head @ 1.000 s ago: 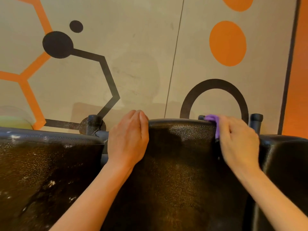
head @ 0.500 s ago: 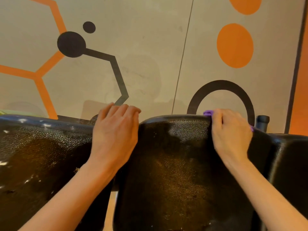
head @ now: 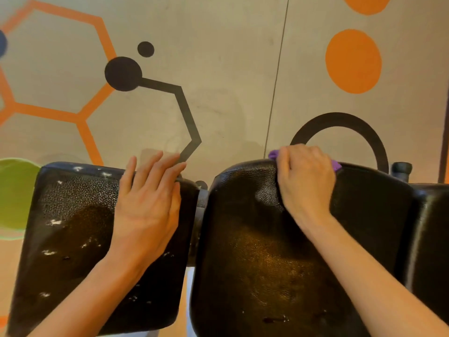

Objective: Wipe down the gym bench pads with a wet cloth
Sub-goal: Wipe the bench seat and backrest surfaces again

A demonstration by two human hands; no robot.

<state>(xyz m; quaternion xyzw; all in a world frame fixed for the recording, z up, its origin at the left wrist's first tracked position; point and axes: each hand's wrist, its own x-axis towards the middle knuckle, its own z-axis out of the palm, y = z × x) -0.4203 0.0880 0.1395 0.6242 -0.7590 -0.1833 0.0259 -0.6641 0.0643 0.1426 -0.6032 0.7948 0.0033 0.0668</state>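
Two black textured bench pads fill the lower half of the view. My left hand (head: 148, 203) lies flat with straight fingers on the right part of the left pad (head: 73, 239), fingertips over its far edge. My right hand (head: 306, 183) grips a purple cloth (head: 336, 164) against the top edge of the middle pad (head: 262, 263); only small purple bits show beside the fingers. The left pad has white flecks and worn spots.
A third black pad (head: 430, 227) sits at the far right. A black post cap (head: 402, 167) rises behind the middle pad. A metal frame bar (head: 200, 203) joins the two pads. Beyond is a floor with orange and black shapes.
My left hand moved from the middle pad's left edge onto the left pad and flattened out. My right hand with the cloth slid left along the middle pad's top edge. The camera shifted left.
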